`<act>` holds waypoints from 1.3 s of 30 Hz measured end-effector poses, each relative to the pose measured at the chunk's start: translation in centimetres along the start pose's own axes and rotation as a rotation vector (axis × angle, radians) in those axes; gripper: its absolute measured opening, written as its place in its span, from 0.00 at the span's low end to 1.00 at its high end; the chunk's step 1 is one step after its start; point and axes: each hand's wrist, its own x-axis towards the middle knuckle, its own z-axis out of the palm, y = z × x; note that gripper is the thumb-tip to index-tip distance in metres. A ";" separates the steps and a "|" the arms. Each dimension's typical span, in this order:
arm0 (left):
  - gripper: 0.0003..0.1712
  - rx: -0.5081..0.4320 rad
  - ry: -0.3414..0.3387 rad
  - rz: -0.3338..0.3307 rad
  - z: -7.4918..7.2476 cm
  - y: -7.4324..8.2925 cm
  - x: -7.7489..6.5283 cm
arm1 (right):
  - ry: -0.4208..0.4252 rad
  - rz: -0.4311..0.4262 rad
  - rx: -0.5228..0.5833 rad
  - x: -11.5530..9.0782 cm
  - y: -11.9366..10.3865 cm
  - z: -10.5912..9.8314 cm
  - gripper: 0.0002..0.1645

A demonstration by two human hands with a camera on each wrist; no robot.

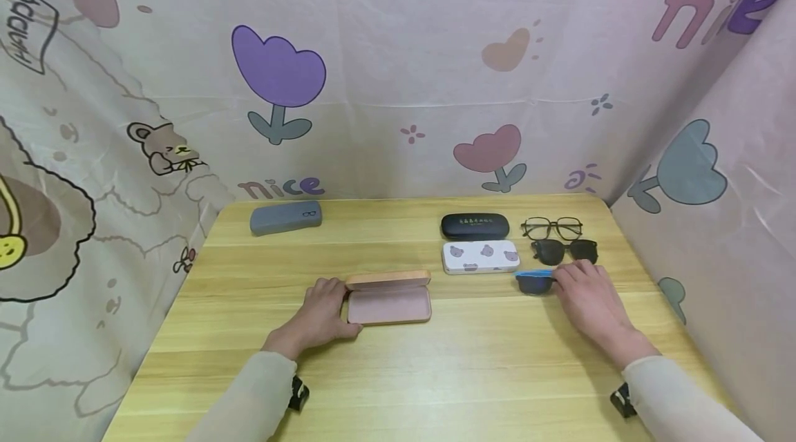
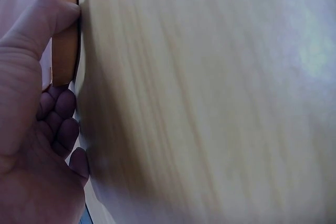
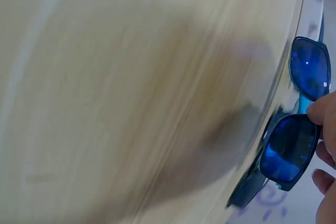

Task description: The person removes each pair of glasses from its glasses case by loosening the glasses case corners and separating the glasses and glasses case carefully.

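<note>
At the table's middle, an open glasses case point(image 1: 390, 306) with a tan-orange shell and pink lining lies with its lid raised at the back. My left hand point(image 1: 320, 314) grips its left end, and in the left wrist view the thumb presses on the orange side point(image 2: 65, 59) of the case. On the right, my right hand point(image 1: 587, 297) pinches a pair of sunglasses point(image 1: 534, 283) with blue temples. Seen from the right wrist, thumb and fingers hold these sunglasses point(image 3: 287, 150) at the bridge between two blue mirrored lenses.
Black sunglasses point(image 1: 550, 253) lie just beyond my right hand, with clear eyeglasses point(image 1: 552, 228) behind them. A white bear-print case point(image 1: 481, 257) and a black case point(image 1: 475, 226) stand to their left. A grey-blue case point(image 1: 286, 217) sits at the back left. Printed curtains point(image 1: 385, 69) enclose the table.
</note>
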 end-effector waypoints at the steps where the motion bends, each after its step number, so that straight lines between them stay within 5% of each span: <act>1: 0.48 -0.002 -0.001 -0.001 0.0 0.0 0.0 | -0.001 0.013 0.001 -0.2 0.5 -0.1 0.10; 19: 0.47 0.002 -0.003 -0.002 -0.1 0.2 -0.1 | -0.050 0.154 -0.036 -0.9 5.4 0.3 0.12; 39: 0.48 -0.011 -0.006 -0.003 0.0 0.0 -0.1 | -0.116 0.194 -0.026 -0.4 5.0 -0.1 0.20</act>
